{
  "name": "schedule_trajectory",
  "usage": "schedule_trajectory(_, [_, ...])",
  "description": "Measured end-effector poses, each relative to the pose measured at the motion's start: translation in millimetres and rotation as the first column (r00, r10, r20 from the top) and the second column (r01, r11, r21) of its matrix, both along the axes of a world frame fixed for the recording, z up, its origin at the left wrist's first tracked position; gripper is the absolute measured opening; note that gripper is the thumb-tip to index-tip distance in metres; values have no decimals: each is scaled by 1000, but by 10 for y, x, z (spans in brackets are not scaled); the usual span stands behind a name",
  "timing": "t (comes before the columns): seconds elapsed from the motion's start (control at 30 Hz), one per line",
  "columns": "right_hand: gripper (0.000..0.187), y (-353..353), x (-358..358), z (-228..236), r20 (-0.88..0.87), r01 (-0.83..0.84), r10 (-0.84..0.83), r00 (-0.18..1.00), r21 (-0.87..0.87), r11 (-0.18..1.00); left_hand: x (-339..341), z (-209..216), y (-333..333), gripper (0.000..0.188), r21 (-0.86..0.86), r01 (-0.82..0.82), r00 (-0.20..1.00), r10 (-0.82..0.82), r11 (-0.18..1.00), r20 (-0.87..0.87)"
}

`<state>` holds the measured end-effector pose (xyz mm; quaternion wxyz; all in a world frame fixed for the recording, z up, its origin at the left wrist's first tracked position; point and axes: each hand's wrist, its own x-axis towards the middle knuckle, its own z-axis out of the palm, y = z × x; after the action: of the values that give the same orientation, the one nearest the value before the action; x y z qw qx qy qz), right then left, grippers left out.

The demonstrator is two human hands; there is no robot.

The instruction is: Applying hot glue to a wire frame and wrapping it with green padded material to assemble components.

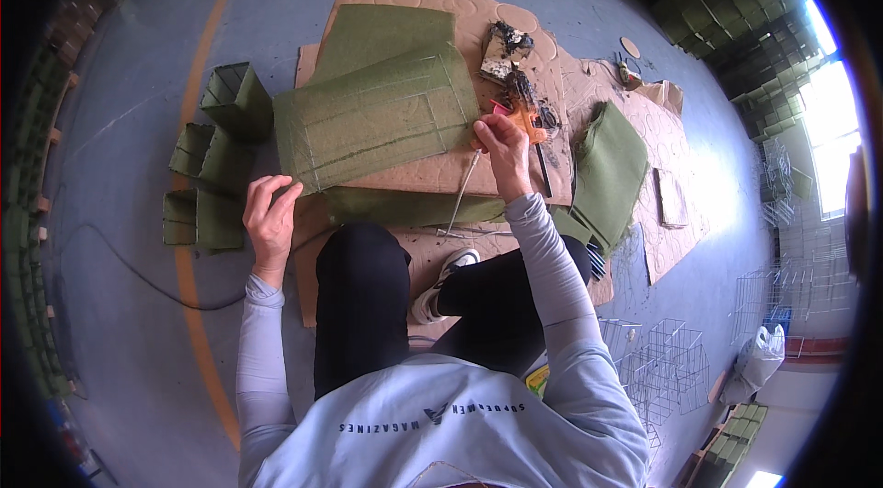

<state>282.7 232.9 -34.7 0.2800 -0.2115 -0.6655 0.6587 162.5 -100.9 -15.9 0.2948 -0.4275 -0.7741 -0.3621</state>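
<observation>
A green felt sheet (372, 120) lies over a raised cardboard-covered surface, with a thin wire frame (391, 134) outlined on it. My left hand (269, 217) pinches the sheet at its near left corner. At its near right corner, the fingers of my right hand (504, 149) are closed on the sheet's edge. Right beside that hand is an orange glue gun (526, 118) with a red part, partly hidden by my fingers. A thin pale stick (463, 189) slants down below my right hand. Another green felt sheet (386, 33) lies beneath at the far side.
Several open green felt boxes (237, 102) stand on the floor at left. A glue-smeared block (504, 51) sits beyond the glue gun. Folded green felt (612, 171) lies on floor cardboard (676, 184) at right. Wire frames (667, 359) stand at lower right; a dark cable (152, 286) crosses the left floor.
</observation>
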Motion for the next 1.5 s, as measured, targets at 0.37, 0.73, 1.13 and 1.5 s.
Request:
schedule_trajectory(0.37, [11,27,-25,-72,9,-5,5,1000,-21,1000,18,1,-31,27,-6,2,1000,-2,1000,11])
schedule_trajectory(0.73, [12,11,-7,-15,9,14,-14,1000,17,1000,-1,-29,-29,24,7,-2,1000,3,1000,-8])
schedule_trajectory(1.13, [12,29,-6,-70,2,5,-5,1000,6,1000,-4,-34,-28,29,11,-1,1000,1,1000,-19])
schedule_trajectory(1.5, [12,12,-8,-46,13,11,-11,1000,-9,1000,1,-23,-3,27,6,-8,1000,8,1000,-16])
